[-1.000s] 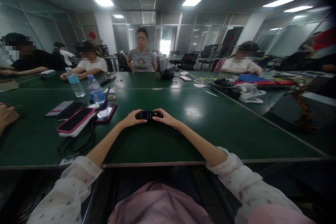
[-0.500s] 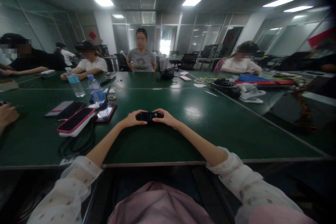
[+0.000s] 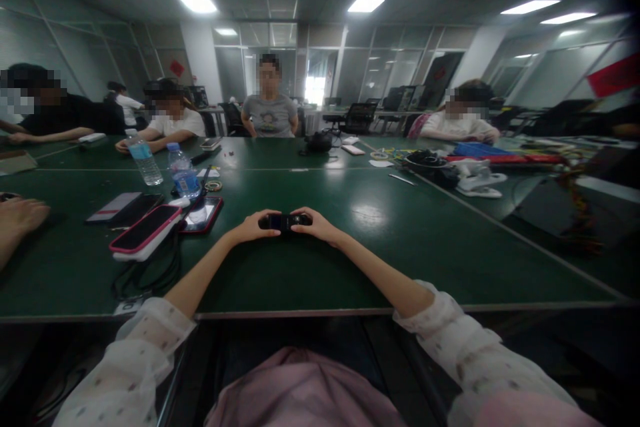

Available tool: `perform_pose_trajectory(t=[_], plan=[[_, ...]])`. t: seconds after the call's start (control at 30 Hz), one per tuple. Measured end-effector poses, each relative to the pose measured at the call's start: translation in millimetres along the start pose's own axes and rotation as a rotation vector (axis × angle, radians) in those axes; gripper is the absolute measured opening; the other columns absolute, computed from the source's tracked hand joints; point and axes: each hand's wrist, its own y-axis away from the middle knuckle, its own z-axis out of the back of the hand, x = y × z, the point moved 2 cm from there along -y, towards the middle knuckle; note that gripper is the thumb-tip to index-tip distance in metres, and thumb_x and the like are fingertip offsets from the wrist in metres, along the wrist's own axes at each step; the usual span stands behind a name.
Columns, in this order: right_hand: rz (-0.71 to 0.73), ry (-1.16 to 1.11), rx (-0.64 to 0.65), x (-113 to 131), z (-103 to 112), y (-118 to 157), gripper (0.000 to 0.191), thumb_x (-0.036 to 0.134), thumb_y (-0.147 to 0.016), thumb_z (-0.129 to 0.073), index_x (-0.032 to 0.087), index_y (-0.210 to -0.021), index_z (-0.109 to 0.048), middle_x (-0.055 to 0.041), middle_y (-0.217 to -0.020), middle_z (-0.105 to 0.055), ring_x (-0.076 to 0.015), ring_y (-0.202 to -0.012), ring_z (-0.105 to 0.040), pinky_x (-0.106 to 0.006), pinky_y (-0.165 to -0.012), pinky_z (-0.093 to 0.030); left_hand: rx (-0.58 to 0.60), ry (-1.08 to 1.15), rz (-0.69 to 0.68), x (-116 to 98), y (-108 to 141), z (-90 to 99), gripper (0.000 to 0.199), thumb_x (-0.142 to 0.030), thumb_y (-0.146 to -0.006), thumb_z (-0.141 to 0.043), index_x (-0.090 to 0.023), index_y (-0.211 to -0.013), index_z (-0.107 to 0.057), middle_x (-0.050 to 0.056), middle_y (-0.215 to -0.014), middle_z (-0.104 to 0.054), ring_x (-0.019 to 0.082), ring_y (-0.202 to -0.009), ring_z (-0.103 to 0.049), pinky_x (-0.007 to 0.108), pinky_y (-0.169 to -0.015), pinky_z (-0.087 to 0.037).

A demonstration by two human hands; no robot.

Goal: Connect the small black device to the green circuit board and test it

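Fingers [image 3: 273,233] of both hands [image 3: 247,227] [image 3: 321,227] curled round a black device [image 3: 286,222], two bottles [image 3: 145,161] [image 3: 182,173] (contents unclear) near phones [image 3: 146,228].

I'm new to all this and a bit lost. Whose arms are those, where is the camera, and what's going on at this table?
There's no robot at work here: these are a person's own bare hands. The camera sits on that person's head, looking forward and down, so you see roughly what they see. Their left hand and right hand hold a small black device between them, over a green table. To the left lie a pink-edged phone and some black cables; beyond stands a blue-capped bottle. Other people sit around the table.
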Motion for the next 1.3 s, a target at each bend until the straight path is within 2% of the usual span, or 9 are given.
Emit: perform_pose_trajectory(t=[0.43, 0.63, 0.83, 1.1, 1.3], plan=[[0.026, 0.018, -0.012, 0.3, -0.4, -0.2, 0.050, 0.035, -0.069, -0.076, 0.021, -0.114, -0.058, -0.0059, -0.110, -0.062, -0.0194, -0.100, -0.060, -0.041, -0.091, -0.048, -0.015, 0.069, -0.029, -3.7, -0.7, -2.7, 0.068, -0.046, -0.065, -0.074, -0.024, -0.127, -0.052, 0.008, -0.128, -0.057, 0.025, -0.115, -0.056, 0.043, -0.101, -0.042], [0.014, 0.056, -0.047, -1.5, 0.0, -2.4, 0.049, 0.038, -0.071, -0.074, 0.020, -0.114, -0.060, -0.0065, -0.109, -0.062, -0.0197, -0.101, -0.059, -0.041, -0.093, -0.046, -0.020, 0.186, 0.037, 1.5, -1.0, -4.1, 0.081, -0.045, -0.066, -0.074, -0.022, -0.135, -0.039, 0.011, -0.120, -0.062, 0.026, -0.111, -0.059, 0.045, -0.097, -0.045], [0.016, 0.065, -0.050, -2.4, 0.4, -3.9, 0.048, 0.040, -0.073, -0.072, 0.019, -0.115, -0.059, -0.0072, -0.110, -0.061, -0.0197, -0.100, -0.058, -0.041, -0.092, -0.045, -0.077, 0.104, -0.031, -1.1, -0.7, -2.3, 0.071, -0.045, -0.065, -0.075, -0.022, -0.127, -0.048, 0.010, -0.131, -0.054, 0.026, -0.119, -0.053, 0.044, -0.103, -0.041], [-0.044, 0.231, -0.118, -12.4, 1.7, -5.2, 0.051, 0.051, -0.076, -0.065, 0.023, -0.118, -0.057, -0.0073, -0.110, -0.057, -0.0230, -0.107, -0.051, -0.047, -0.097, -0.039, -0.136, 0.035, -0.057, 12.5, -7.6, -3.4, 0.061, -0.043, -0.069, -0.072, -0.021, -0.123, -0.053, 0.009, -0.125, -0.057, 0.025, -0.115, -0.054, 0.045, -0.101, -0.041], [0.090, 0.275, -0.160, -13.0, 1.6, -5.9, 0.044, 0.048, -0.079, -0.063, 0.025, -0.116, -0.054, -0.0053, -0.113, -0.056, -0.0227, -0.108, -0.049, -0.044, -0.097, -0.038, -0.170, 0.038, -0.114, 23.2, -10.4, -4.0, 0.062, -0.043, -0.068, -0.073, -0.020, -0.122, -0.054, 0.010, -0.123, -0.055, 0.025, -0.114, -0.054, 0.044, -0.100, -0.042]])
